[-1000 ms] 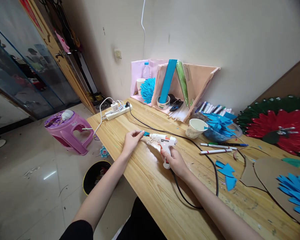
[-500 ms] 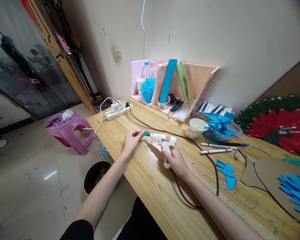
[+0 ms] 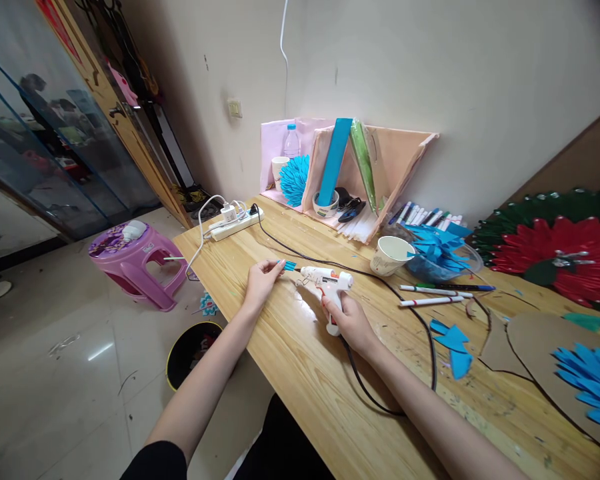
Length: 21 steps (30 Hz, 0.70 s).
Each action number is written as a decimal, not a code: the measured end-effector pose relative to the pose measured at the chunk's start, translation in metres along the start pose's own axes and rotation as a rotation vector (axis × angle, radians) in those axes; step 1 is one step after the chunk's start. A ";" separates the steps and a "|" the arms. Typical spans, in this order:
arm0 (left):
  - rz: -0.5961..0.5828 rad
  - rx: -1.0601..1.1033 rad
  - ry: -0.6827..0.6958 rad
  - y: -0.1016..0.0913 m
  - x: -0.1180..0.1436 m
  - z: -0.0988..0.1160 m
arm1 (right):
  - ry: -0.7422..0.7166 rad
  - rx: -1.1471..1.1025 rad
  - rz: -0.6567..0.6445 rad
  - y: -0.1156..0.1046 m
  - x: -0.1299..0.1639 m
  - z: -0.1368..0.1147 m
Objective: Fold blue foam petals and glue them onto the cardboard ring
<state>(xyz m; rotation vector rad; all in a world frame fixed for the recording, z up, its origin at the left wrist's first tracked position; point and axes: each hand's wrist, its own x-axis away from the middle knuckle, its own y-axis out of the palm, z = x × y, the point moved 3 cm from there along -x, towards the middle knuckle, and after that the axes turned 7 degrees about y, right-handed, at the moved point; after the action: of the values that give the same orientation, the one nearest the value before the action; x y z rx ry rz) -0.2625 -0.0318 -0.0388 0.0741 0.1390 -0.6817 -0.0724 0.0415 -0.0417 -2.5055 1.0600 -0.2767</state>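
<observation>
My left hand (image 3: 263, 281) pinches a small blue paper piece (image 3: 289, 265) between thumb and fingertips, just over the wooden table (image 3: 290, 373). Wrapped round the handle of a white hot glue gun (image 3: 334, 283) is my right hand (image 3: 351, 321). The gun's nozzle points left and is at or very near the blue piece; whether they touch I cannot tell. A black cord (image 3: 353, 368) runs from the handle across the table. Blue paper scraps (image 3: 454, 341) lie to the right of my right hand.
Behind the hands stand a paper cup (image 3: 391, 255), a plastic bowl (image 3: 473, 261) of blue petals and a power strip (image 3: 237, 225). Markers (image 3: 433, 303) and a cardboard shape (image 3: 530, 340) with a blue flower lie rightward. A bin (image 3: 173, 363) and pink stool (image 3: 153, 267) stand on the floor.
The blue piece between my left fingers is turned slightly and shows more of its surface. Both hands keep nearly the same place, and the view has shifted a little.
</observation>
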 end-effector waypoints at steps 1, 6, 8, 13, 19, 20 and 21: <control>0.005 0.000 0.001 0.000 0.000 0.000 | 0.006 -0.012 0.008 0.000 0.000 0.001; 0.010 -0.002 0.003 -0.001 -0.001 -0.002 | -0.015 -0.084 0.006 -0.001 0.001 0.001; -0.003 -0.005 0.002 0.000 0.000 -0.001 | -0.026 -0.096 -0.005 0.000 0.001 0.000; -0.043 -0.010 0.003 0.002 0.002 0.002 | -0.019 -0.076 0.004 0.000 0.001 0.000; -0.054 -0.007 0.006 0.003 0.002 0.000 | -0.053 -0.016 0.018 0.000 0.000 0.002; -0.055 -0.009 0.005 0.003 0.002 0.000 | -0.054 -0.011 0.019 0.000 0.000 0.002; -0.056 -0.010 0.004 0.003 0.002 0.000 | -0.054 -0.006 0.019 0.000 -0.001 0.002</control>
<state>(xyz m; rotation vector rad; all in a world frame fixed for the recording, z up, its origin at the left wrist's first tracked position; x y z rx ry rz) -0.2592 -0.0301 -0.0388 0.0623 0.1491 -0.7363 -0.0720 0.0427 -0.0436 -2.4919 1.0643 -0.1998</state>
